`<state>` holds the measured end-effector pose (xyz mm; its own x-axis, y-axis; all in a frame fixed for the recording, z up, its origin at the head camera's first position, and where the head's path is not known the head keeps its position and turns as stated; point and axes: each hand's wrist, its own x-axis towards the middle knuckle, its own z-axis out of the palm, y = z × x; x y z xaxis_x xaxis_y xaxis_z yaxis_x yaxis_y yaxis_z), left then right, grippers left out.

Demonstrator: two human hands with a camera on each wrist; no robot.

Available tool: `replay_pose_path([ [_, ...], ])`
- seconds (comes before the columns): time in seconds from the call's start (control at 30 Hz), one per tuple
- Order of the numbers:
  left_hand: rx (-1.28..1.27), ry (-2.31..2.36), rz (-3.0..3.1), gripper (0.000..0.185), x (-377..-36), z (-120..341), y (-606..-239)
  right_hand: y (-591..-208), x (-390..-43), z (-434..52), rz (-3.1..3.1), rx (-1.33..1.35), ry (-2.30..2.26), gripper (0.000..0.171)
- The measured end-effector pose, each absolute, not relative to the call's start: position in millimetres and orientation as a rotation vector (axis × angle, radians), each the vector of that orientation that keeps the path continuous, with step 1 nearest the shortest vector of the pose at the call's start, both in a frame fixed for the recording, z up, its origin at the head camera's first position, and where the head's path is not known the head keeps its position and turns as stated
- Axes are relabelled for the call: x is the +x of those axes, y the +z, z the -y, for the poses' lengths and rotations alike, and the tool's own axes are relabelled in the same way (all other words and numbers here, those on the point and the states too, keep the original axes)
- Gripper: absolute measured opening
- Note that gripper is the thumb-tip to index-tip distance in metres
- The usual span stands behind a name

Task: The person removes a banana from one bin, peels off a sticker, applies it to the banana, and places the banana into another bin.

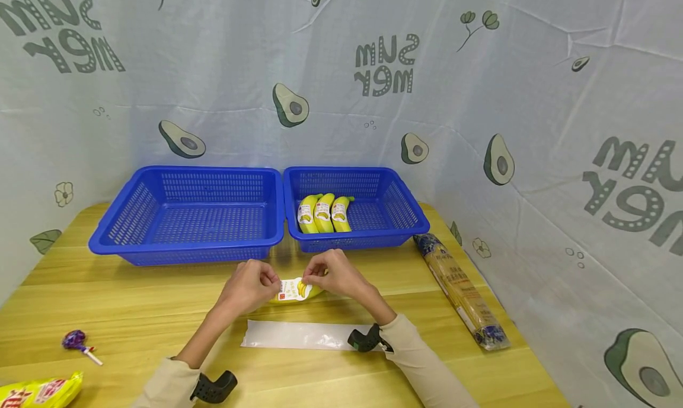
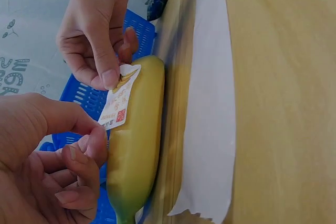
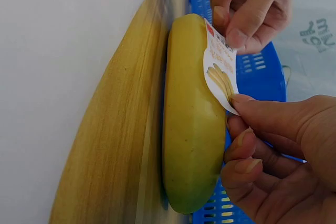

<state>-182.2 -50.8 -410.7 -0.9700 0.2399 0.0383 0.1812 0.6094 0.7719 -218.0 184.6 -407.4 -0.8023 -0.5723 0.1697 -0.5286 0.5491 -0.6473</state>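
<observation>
Hands meet over a banana (image 1: 315, 291) lying on the table (image 1: 133, 301) before two blue baskets (image 1: 192, 215); only the head view shows three labelled bananas (image 1: 324, 213) inside one. Left wrist view: left hand (image 2: 47, 156) pinches one end of the sticker (image 2: 119, 99). Right wrist view: right hand (image 3: 283, 156) pinches the other end.

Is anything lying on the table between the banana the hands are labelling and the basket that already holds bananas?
Nothing visible: bare wooden table separates the yellow banana with the white sticker from the right blue plastic basket. Both hands pinch the sticker's ends.
</observation>
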Motion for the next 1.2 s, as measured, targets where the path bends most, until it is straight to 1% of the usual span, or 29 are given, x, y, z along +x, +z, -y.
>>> replay_pose_path([
  [0.27,0.307,1.290,-2.769,0.008,-180,49,-412,-410,-218,-183,-2.709,-0.969,-1.100,0.008],
  [0.5,0.334,1.295,-2.800,0.009,-180,48,-416,-412,-219,-184,-2.696,-0.972,-1.087,0.009],
  [0.53,0.365,1.301,-2.816,0.009,-183,49,-422,-411,-219,-184,-2.693,-0.972,-1.086,0.009],
  [0.63,0.400,1.325,-2.824,0.013,-183,48,-424,-411,-219,-186,-2.657,-0.966,-1.095,0.010],
  [0.8,0.428,1.352,-2.779,0.019,-179,43,-418,-413,-218,-188,-2.555,-1.024,-1.099,0.007],
  [0.97,0.441,1.366,-2.752,0.023,-177,40,-418,-413,-217,-188,-2.540,-1.139,-1.076,0.014],
  [1.1,0.420,1.370,-2.762,0.014,-178,38,-419,-412,-219,-189,-2.533,-1.178,-1.065,0.015],
  [1.2,0.382,1.362,-2.779,0.011,-178,36,-420,-413,-220,-189,-2.530,-1.181,-1.051,0.020],
])
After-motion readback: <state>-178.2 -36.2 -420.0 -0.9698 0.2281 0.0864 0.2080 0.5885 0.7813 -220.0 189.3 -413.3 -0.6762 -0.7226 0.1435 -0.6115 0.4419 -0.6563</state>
